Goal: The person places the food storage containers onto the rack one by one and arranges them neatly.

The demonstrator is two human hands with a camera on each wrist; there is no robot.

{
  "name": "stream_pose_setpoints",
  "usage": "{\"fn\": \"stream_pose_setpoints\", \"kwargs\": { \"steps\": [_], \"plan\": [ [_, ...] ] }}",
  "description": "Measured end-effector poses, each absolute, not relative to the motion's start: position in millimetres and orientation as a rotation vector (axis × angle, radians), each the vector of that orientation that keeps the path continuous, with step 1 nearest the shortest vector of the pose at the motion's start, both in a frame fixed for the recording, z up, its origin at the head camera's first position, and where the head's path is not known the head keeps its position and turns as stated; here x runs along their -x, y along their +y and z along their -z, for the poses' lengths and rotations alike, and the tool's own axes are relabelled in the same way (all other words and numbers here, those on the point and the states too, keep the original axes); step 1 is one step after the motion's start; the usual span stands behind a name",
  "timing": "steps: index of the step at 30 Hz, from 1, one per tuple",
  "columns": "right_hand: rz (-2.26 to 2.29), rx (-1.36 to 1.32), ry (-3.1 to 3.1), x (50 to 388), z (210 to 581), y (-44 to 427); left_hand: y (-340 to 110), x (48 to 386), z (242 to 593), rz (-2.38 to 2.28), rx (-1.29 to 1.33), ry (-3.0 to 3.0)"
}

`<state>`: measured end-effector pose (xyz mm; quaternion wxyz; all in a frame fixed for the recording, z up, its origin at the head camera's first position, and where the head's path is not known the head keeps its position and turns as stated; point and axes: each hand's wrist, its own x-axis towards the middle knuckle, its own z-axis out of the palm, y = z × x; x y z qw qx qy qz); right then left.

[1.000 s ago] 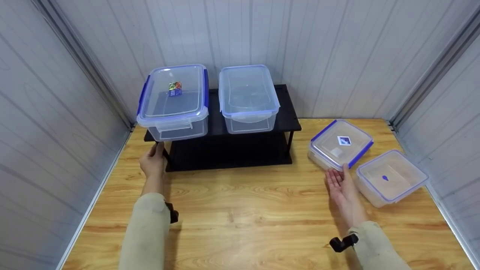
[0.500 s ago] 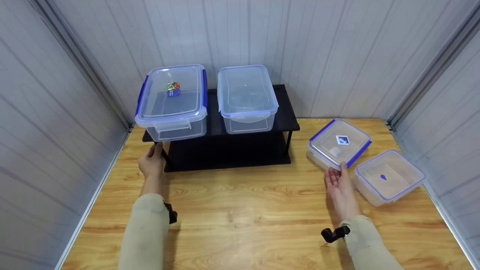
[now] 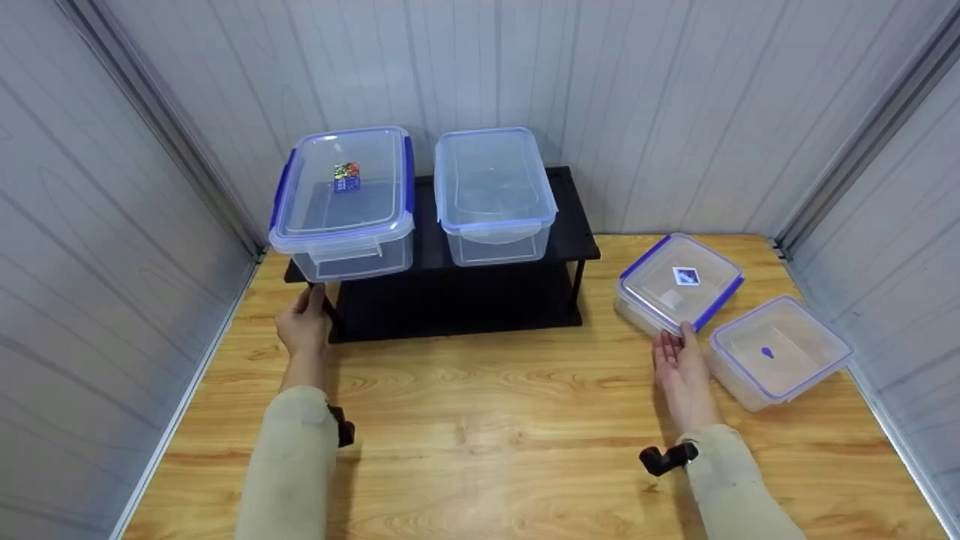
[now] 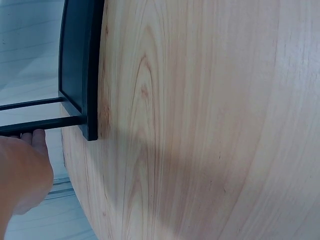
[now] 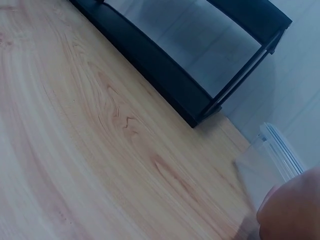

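Note:
My left hand (image 3: 301, 330) grips the left front post (image 4: 45, 124) of a black two-tier shelf (image 3: 576, 217), its fingertips against the post in the left wrist view. On the shelf's top stand two clear lidded food containers. The left container (image 3: 352, 202) has dark blue side clips and a colourful label; the right container (image 3: 495, 195) has a pale blue seal. My right hand (image 3: 684, 375) touches the near corner of a low blue-clipped food container (image 3: 679, 285) on the table, fairly straight fingers at its front wall and thumb at its corner. Its fingertips are hidden in the right wrist view.
Another clear container (image 3: 780, 352) with a small blue drop mark stands right of my right hand, close to the right wall. The wooden table (image 3: 465, 442) is bounded by ribbed grey panels (image 3: 637, 97) at the back and both sides. The shelf's lower tier (image 3: 450, 304) rests on the table.
My right forearm has shifted slightly left and forward, its hand staying at the same container. That container has moved very slightly away from me. My left hand stays at the post.

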<state>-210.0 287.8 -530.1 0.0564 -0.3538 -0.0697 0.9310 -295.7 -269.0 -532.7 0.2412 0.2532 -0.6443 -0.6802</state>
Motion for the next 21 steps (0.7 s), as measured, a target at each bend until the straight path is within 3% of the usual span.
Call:
{"fn": "stream_pose_setpoints", "kwargs": {
  "steps": [21],
  "plan": [
    [-2.909,1.052,-0.318,202.3,540.9,290.2,-270.7,292.0,531.3,1.826,-0.679,-1.840]
  ]
}}
